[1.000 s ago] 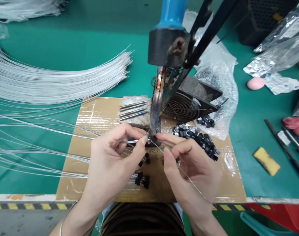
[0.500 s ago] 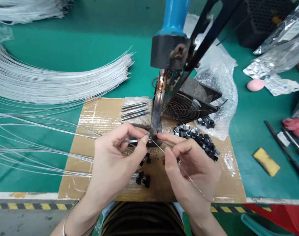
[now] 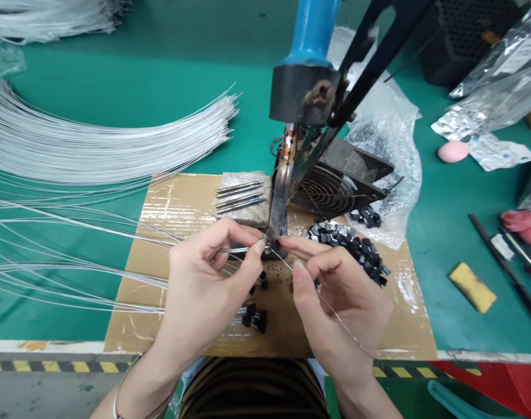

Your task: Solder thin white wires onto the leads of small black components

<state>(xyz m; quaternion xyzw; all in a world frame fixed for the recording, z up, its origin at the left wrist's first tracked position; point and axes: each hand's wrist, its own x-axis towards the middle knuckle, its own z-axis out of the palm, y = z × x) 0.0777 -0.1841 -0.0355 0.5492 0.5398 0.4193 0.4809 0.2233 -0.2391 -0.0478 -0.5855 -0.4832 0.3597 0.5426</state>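
A blue-handled soldering iron point(image 3: 315, 32) hangs in a black stand, its grey tip point(image 3: 279, 209) pointing down between my hands. My left hand point(image 3: 213, 279) is closed in a pinch on a thin grey cable just left of the tip. My right hand point(image 3: 335, 291) pinches a fine solder wire point(image 3: 340, 322), whose end reaches up to the tip. Fingers hide most of the small part under the tip. Behind my left hand lie cables with black connectors point(image 3: 253, 317) on their ends.
Loose black connectors point(image 3: 357, 250) are heaped on the cardboard point(image 3: 405, 314). A black fan point(image 3: 326, 189) stands behind. A grey pad point(image 3: 243, 216) holds several metal rods. White cables point(image 3: 117, 148) fan out at the left. Farther right lies a yellow sponge point(image 3: 473, 287).
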